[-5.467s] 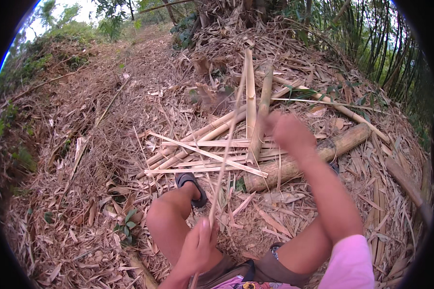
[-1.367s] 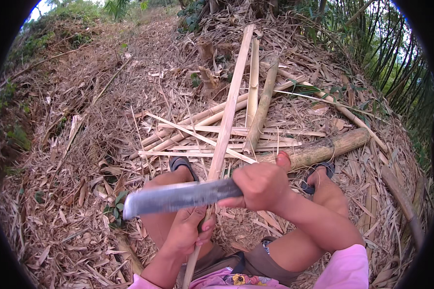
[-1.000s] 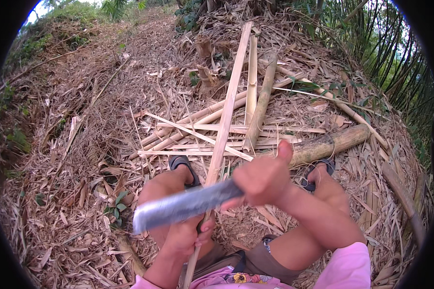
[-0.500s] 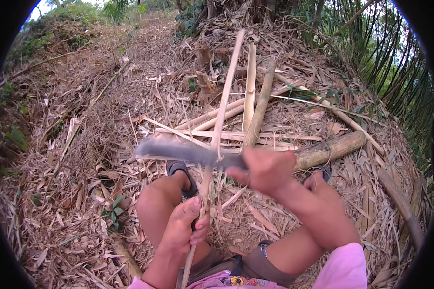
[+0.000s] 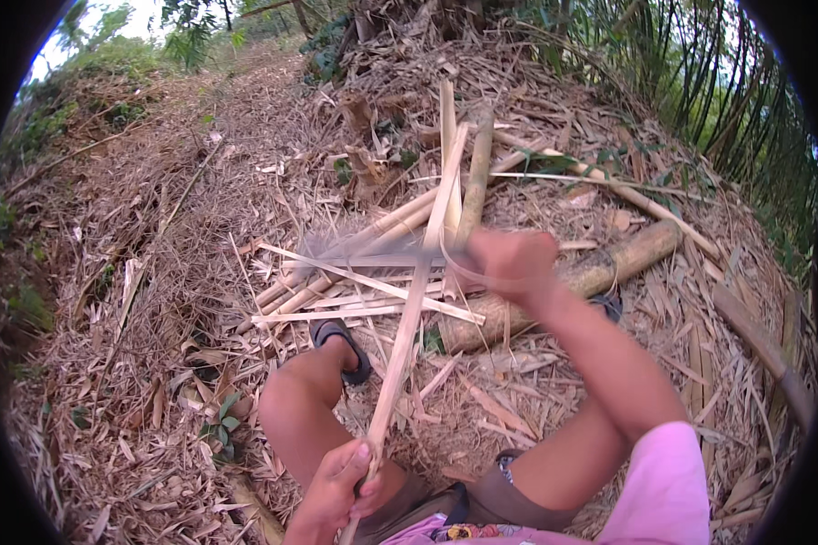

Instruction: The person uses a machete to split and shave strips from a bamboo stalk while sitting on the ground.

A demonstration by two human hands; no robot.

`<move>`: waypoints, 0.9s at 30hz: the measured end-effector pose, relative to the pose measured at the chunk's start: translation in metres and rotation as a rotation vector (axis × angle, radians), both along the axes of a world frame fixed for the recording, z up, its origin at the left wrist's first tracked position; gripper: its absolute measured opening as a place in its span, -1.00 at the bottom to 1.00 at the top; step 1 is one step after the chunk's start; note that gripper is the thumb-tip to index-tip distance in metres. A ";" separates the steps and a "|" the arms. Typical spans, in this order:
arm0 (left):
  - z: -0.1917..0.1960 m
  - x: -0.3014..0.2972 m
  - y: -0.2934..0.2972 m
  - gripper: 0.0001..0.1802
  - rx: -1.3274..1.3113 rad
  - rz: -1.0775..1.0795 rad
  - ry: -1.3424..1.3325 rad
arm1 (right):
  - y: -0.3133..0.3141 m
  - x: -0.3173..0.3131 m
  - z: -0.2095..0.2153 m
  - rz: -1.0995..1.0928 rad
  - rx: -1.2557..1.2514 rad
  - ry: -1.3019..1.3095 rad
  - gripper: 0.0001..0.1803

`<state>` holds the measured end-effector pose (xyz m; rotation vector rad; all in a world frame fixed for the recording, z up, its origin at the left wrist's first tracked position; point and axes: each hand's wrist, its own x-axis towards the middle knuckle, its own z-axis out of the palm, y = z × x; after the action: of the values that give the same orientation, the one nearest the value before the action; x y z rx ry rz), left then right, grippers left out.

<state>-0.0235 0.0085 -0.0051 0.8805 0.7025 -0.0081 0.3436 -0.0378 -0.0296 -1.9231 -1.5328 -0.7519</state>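
Observation:
My left hand [image 5: 344,486] is closed round the near end of a long split bamboo strip [image 5: 398,350], which slants up and away from me over the ground. In my right hand [image 5: 518,263] is the handle of a machete. Its dark blade [image 5: 364,252], smeared by motion, points left and crosses the strip well beyond my left hand. A thin pale shaving [image 5: 463,270] curls from the strip beside my right hand. The handle is mostly hidden by my fingers.
Past my feet, several split bamboo pieces [image 5: 354,312] lie crossed. A thick bamboo pole [image 5: 563,291] lies to the right, and a thinner pole [image 5: 478,173] stretches away. Dry leaves and chips cover the slope. Stumps [image 5: 365,168] stand farther up, green bamboo [image 5: 718,100] at right.
My right hand and the machete have moved away from me along the strip, and a curl of shaving stands out beside it. The strip's far end and my left hand have come lower.

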 end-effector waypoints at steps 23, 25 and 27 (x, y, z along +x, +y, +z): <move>-0.009 0.028 0.019 -0.63 0.173 0.153 0.002 | -0.003 0.050 -0.031 -0.237 -0.002 1.637 -0.22; -0.009 0.040 0.028 -0.61 0.127 0.130 -0.055 | -0.011 0.031 -0.023 -0.149 -0.090 1.407 -0.21; -0.012 0.046 0.034 -0.62 0.055 0.115 -0.099 | -0.014 0.008 -0.019 -0.040 -0.167 1.156 -0.22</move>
<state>0.0226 0.0423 -0.0171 0.8857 0.6623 0.1567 0.3521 -0.0520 -0.0485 -1.9104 -0.8094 0.4802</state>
